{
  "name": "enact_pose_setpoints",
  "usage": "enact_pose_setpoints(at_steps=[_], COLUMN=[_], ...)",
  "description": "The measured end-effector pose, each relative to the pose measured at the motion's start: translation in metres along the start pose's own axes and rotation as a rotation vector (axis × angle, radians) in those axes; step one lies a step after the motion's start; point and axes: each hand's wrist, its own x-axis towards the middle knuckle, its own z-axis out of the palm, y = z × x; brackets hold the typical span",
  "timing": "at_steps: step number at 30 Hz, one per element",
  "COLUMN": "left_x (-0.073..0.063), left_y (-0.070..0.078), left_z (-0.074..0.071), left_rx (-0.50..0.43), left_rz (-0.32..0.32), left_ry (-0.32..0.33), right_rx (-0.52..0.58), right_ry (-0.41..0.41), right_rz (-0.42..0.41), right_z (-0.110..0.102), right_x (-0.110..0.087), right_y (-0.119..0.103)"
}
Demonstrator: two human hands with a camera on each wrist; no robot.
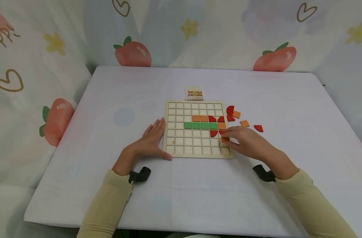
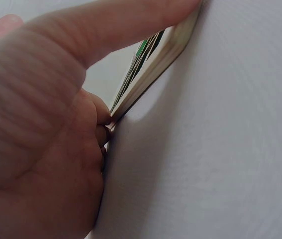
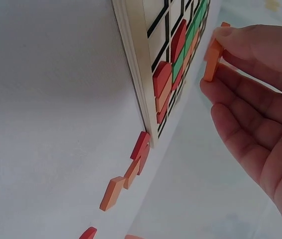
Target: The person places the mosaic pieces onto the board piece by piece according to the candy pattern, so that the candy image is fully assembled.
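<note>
A pale wooden grid board (image 1: pixel 196 156) lies on the table. My left hand (image 1: pixel 151 140) rests along its left edge with fingers extended, the thumb at the near left corner. Over the board's right side, my right hand (image 1: pixel 248 140) pinches an orange square tile (image 3: pixel 211 62) between thumb and fingertips. In the right wrist view the tile is raised off the grid. A row of green squares (image 1: pixel 196 125) crosses the middle of the board. Orange squares (image 1: pixel 203 118) and red rounded pieces (image 1: pixel 213 133) sit in cells around it; one red piece is partly hidden by my right fingers.
Right of the board lie loose red rounded pieces (image 1: pixel 258 128) and two orange squares (image 1: pixel 245 123). A small pattern card (image 1: pixel 194 94) lies just beyond the far edge. A printed curtain (image 1: pixel 216 39) hangs behind the white-covered table (image 1: pixel 139 201).
</note>
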Motion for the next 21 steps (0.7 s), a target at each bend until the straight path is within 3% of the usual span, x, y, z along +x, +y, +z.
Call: enact_pose_setpoints(at_steps=[21], left_x=[0.001], left_y=[0.0], left_z=[0.0], left_rx=[0.006], left_rz=[0.015], left_ry=[-0.003], right_rx=[0.047], right_ry=[-0.014], right_rz=[-0.032], right_z=[0.008], right_x=[0.027], right_y=[-0.001])
